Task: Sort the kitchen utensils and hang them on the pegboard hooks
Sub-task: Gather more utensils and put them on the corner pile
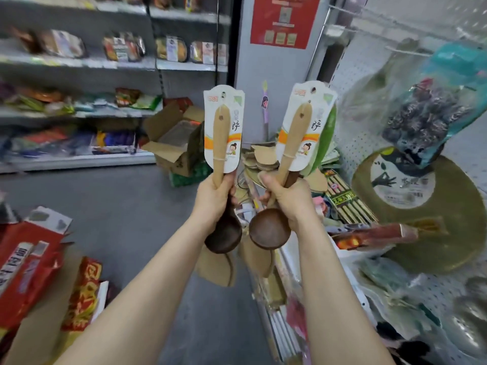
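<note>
Holding aloft | left hand [214, 197] is clutching left ladle [221, 135] upright; right hand [286, 200] is clutching right ladle [268, 230] tilted | near pegboard [471, 154]

This is a small shop, a grocery or general store. Long white shelves [79, 65] run along the left wall, stacked with sealed packets of food [170, 50]. On the right a white pegboard [350, 143] carries wire hooks [411, 51] and hung goods, among them a bag of dried mushrooms [427, 111]. The wooden ladles [221, 133] are tied to printed retail cards with hang holes. Opened cardboard boxes [174, 143] of stock sit on the grey floor [126, 206], and a red poster [283, 22] is stuck on a pillar [247, 75].
</note>
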Demonstrator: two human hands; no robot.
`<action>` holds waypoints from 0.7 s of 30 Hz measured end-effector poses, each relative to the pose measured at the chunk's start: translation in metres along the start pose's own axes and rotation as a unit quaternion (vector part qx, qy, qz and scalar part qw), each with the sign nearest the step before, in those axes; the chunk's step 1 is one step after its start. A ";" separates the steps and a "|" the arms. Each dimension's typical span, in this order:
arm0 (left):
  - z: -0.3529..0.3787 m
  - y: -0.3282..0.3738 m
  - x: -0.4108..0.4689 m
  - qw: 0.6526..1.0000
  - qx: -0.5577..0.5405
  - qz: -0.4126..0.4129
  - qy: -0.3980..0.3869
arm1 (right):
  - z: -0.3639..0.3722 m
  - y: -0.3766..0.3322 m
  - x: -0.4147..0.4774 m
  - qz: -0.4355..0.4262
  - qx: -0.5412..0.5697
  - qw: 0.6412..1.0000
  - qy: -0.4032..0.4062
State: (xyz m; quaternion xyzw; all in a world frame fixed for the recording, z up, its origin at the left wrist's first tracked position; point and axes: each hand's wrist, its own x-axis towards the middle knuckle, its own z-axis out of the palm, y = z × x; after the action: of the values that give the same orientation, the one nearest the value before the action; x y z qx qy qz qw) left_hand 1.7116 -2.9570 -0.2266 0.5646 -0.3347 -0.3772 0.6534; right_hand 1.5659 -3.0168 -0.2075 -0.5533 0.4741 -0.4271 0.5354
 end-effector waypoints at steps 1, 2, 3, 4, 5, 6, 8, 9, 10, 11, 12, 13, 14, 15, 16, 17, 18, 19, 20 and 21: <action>-0.001 0.002 0.009 1.000 -0.003 -0.001 0.005 | 0.005 0.000 0.012 0.002 0.001 1.000 -0.001; -0.004 0.003 0.018 1.000 -0.007 -0.004 0.010 | 0.011 0.000 0.022 0.005 0.003 1.000 -0.002; -0.007 0.003 0.028 1.000 -0.011 -0.008 0.011 | 0.018 0.001 0.033 0.009 0.007 1.000 -0.005; -0.010 0.003 0.036 1.000 -0.015 -0.009 0.010 | 0.023 0.002 0.040 0.010 0.010 1.000 -0.009; -0.015 0.002 0.054 1.000 -0.014 -0.009 0.009 | 0.031 0.002 0.057 0.010 0.011 1.000 -0.013; -0.018 0.000 0.064 1.000 -0.008 -0.009 0.008 | 0.035 0.002 0.065 0.013 0.008 1.000 -0.014; -0.025 -0.002 0.093 1.000 0.001 -0.007 0.006 | 0.046 0.000 0.088 0.017 0.014 1.000 -0.011; -0.028 -0.003 0.110 1.000 0.004 -0.005 0.001 | 0.052 -0.001 0.102 0.012 0.015 1.000 -0.008; -0.032 -0.005 0.126 1.000 0.006 -0.004 -0.007 | 0.058 -0.002 0.114 0.004 0.007 1.000 -0.002; -0.035 -0.006 0.142 1.000 0.010 -0.004 -0.016 | 0.066 -0.004 0.126 -0.002 -0.003 1.000 0.005; -0.038 -0.006 0.159 1.000 0.010 -0.004 -0.024 | 0.074 -0.005 0.139 -0.004 -0.003 1.000 0.013; -0.041 -0.005 0.175 0.999 0.011 -0.004 -0.030 | 0.083 -0.007 0.151 0.000 0.007 1.000 0.018; -0.045 -0.004 0.192 0.999 0.012 -0.004 -0.035 | 0.092 -0.009 0.163 0.002 0.018 1.000 0.021; -0.049 0.000 0.211 0.999 0.017 -0.002 -0.044 | 0.103 -0.012 0.178 0.001 0.024 0.999 0.025; -0.052 0.004 0.226 0.998 0.021 0.000 -0.054 | 0.111 -0.014 0.189 -0.002 0.020 0.999 0.028; -0.055 0.007 0.242 0.998 0.025 0.000 -0.065 | 0.118 -0.016 0.201 -0.005 0.010 0.999 0.034; -0.058 0.009 0.260 0.997 0.025 0.000 -0.077 | 0.126 -0.017 0.213 -0.007 -0.001 0.999 0.042; -0.060 0.010 0.276 0.996 0.027 -0.001 -0.088 | 0.132 -0.019 0.223 -0.006 -0.005 0.999 0.051; -0.061 0.010 0.286 0.995 0.028 -0.002 -0.095 | 0.136 -0.020 0.229 -0.004 -0.005 0.998 0.058; -0.061 0.011 0.300 0.994 0.028 -0.004 -0.104 | 0.139 -0.020 0.237 0.000 0.003 0.998 0.067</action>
State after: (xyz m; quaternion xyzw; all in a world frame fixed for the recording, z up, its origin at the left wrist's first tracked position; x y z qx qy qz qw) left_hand 1.9131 -3.1880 -0.2210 0.5420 -0.4091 -0.4269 0.5972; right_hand 1.7478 -3.2242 -0.2040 -0.5219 0.5075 -0.4649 0.5040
